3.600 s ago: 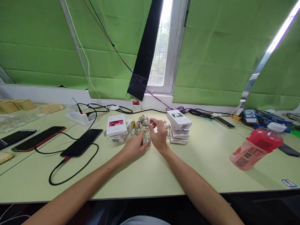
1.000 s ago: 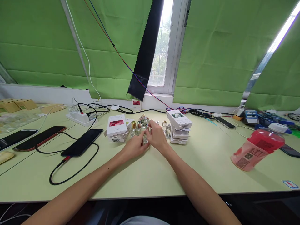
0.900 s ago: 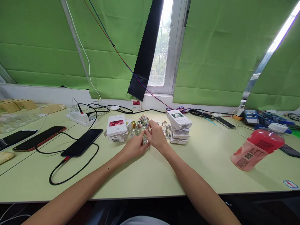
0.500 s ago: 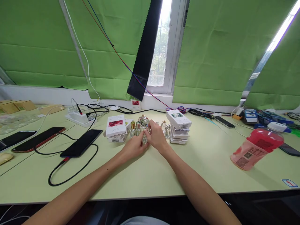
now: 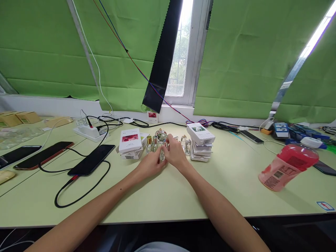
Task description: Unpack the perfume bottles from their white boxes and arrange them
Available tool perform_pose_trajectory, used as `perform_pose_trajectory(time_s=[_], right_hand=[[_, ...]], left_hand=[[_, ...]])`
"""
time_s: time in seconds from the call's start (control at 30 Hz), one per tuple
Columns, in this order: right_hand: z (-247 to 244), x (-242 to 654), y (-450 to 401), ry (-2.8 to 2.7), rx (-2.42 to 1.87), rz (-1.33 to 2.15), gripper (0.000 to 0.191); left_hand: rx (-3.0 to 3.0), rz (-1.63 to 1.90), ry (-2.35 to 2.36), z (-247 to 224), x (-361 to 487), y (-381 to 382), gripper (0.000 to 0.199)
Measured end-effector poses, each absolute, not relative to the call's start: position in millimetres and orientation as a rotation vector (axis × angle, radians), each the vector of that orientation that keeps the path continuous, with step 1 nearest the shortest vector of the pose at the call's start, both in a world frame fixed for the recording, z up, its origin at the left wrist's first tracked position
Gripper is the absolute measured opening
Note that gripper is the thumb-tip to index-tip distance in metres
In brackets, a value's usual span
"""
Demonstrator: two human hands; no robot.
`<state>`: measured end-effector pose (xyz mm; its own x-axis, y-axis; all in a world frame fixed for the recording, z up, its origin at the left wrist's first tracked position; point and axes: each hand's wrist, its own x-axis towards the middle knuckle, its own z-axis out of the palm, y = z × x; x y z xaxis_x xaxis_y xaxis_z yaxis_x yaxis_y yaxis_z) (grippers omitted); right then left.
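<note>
My left hand (image 5: 151, 161) and my right hand (image 5: 175, 152) meet at the middle of the table, fingers bent around a small clear glass bottle (image 5: 162, 156). My fingers cover much of it. Just left of them stand more little bottles, one with a gold cap (image 5: 149, 140) and one with a silver cap (image 5: 154, 139). A round glass bottle (image 5: 161, 133) shows behind my fingertips. Right of my right hand are two slim clear bottles, a gold-topped one (image 5: 183, 140) and a silver-capped one (image 5: 187, 147).
White boxes with a red flower picture (image 5: 130, 140) stand left of the bottles; a stack of white boxes (image 5: 201, 134) rises at right. A pink drink bottle (image 5: 290, 164) stands farther right. Phones, including a black one (image 5: 91, 160) with its cable, and a power strip (image 5: 89, 132) lie left.
</note>
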<state>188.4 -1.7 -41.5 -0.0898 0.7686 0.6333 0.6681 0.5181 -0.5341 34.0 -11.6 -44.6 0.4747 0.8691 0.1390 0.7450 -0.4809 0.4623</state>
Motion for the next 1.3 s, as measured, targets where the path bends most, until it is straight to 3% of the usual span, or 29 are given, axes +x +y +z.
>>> perform_pose_trajectory(time_s=[0.4, 0.73, 1.3], right_hand=[[-40.7, 187.6, 0.2, -1.791, -1.225, 0.170, 0.023], [-38.7, 186.2, -5.1, -1.819, -1.216, 0.102, 0.015], [-39.3, 186.5, -2.8, -1.796, -1.188, 0.162, 0.019]], left_hand=[[2.395, 0.508, 1.387, -44.9, 34.3, -11.9, 0.053], [2.395, 0.516, 1.367, -42.3, 35.0, -13.4, 0.053], [2.381, 0.498, 1.381, -43.0, 34.5, -12.7, 0.047]])
